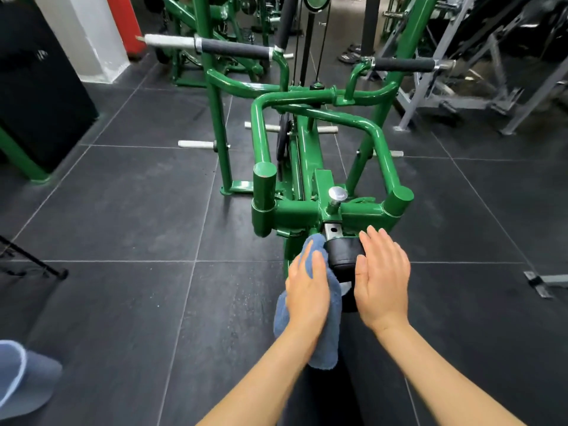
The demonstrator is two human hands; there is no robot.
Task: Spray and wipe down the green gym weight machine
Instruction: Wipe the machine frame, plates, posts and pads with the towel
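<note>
cloth (329,302) | under left hand (307,290) fingers | right hand (382,278) flat on pad (344,250)

Floor's all dark rubber tiles (123,210) with pale seams. The green weight machine (307,167) stands right on it, grey rack feet (436,106) over to the right, sandals (350,53) lying further back.

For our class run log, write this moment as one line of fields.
step: wiping pad | left hand: presses blue cloth on black pad | right hand: flat against pad's other side | spray bottle: not in view
</note>
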